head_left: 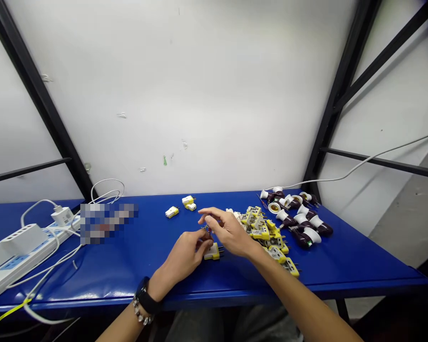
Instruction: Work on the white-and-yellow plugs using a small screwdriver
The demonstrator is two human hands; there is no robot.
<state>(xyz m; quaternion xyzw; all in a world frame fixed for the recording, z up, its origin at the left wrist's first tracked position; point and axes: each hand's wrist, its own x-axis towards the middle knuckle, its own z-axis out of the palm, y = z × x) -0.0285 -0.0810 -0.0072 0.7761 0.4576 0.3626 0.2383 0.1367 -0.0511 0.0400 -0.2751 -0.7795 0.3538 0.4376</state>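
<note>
Two hands at work: the left hand grips one yellow plug, the right hand narrowly pinched just above it, its hold unclear; three loose plugs lie beyond, a heap of yellow plugs at right.

Place: electrical assembly workshop, bench station. Identified by a blue-topped workbench set against a white wall panel and framed by black steel bars. A white power strip is placed at the bench's left end; yellow electrical plugs and brown-and-white lamp holders are heaped toward the right.
</note>
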